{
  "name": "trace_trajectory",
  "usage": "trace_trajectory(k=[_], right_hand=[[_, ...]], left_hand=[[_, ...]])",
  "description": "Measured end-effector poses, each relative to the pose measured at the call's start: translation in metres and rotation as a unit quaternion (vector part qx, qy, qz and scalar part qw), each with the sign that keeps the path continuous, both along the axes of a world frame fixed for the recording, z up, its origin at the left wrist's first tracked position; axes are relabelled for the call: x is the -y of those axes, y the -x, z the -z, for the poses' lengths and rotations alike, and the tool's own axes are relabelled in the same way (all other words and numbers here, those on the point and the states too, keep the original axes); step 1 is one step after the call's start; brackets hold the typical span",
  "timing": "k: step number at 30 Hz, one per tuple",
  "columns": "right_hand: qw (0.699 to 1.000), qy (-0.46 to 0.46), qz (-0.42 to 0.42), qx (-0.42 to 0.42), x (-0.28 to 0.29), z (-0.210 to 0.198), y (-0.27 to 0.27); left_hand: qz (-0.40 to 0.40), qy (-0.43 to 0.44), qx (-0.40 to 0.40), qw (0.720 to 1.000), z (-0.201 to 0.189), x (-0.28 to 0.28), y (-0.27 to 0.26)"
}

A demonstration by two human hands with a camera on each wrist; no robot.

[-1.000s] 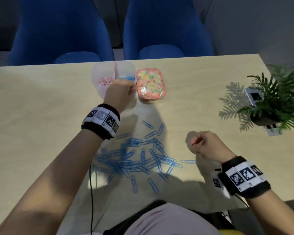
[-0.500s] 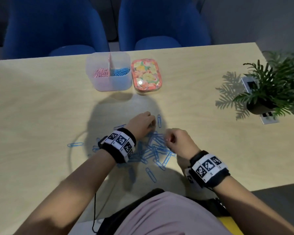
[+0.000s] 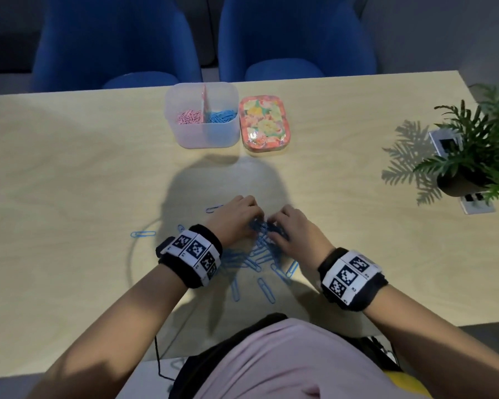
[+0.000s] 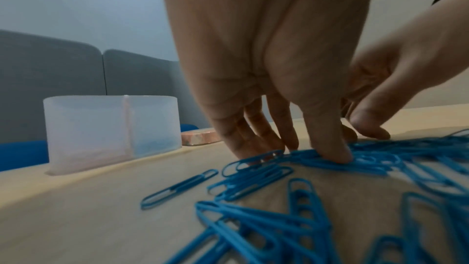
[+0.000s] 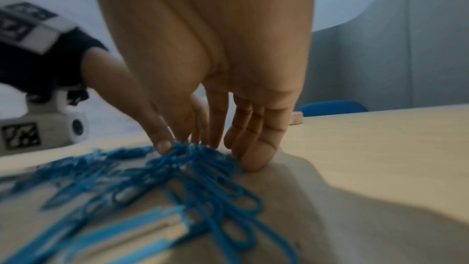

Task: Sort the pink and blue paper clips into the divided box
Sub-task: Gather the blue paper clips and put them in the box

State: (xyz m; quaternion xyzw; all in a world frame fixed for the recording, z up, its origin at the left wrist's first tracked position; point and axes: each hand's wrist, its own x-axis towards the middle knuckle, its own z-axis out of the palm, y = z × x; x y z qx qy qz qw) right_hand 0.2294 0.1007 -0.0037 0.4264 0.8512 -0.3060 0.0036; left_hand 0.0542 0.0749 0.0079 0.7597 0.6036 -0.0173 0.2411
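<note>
Head view shows both hands down on the pile of blue paper clips (image 3: 260,254) near the front edge of the table (image 3: 69,182). The left hand (image 3: 236,218) and the right hand (image 3: 296,233) meet fingertip to fingertip over the far part of the pile. From the left wrist view, the left thumb and fingers (image 4: 327,144) are curled down onto the clips, pinching a few clips between them. From the right wrist view, the right fingers (image 5: 256,148) are bent with their tips on the table at the edge of the pile, the thumb pressing into the clips; whether any clip is clamped there I cannot tell. A few single blue clips lie apart, left of the pile. The divided box (image 3: 202,133) stands well apart at the far side of the table, pink clips (image 3: 188,116) in its left compartment, blue clips (image 3: 224,116) in its right. A floral tin (image 3: 264,123) sits just beside the box on its right. A potted plant (image 3: 470,156) stands at the right edge.
</note>
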Motion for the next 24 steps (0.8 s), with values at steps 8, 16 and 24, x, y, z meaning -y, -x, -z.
trace_trajectory(k=[8,16,24], right_hand=[[0.997,-0.007,-0.022,0.067,0.010,-0.005,-0.002],[0.999,0.001,0.028,0.029,0.009,-0.006,0.019],[0.992,0.102,0.069,-0.029,-0.021,-0.004,0.015]], left_hand=[[0.058,0.003,-0.021,0.998,-0.004,0.001,0.005],[0.054,0.002,-0.021,0.998,-0.004,-0.003,0.001],[-0.028,0.032,0.005,0.999,-0.006,-0.003,0.018]])
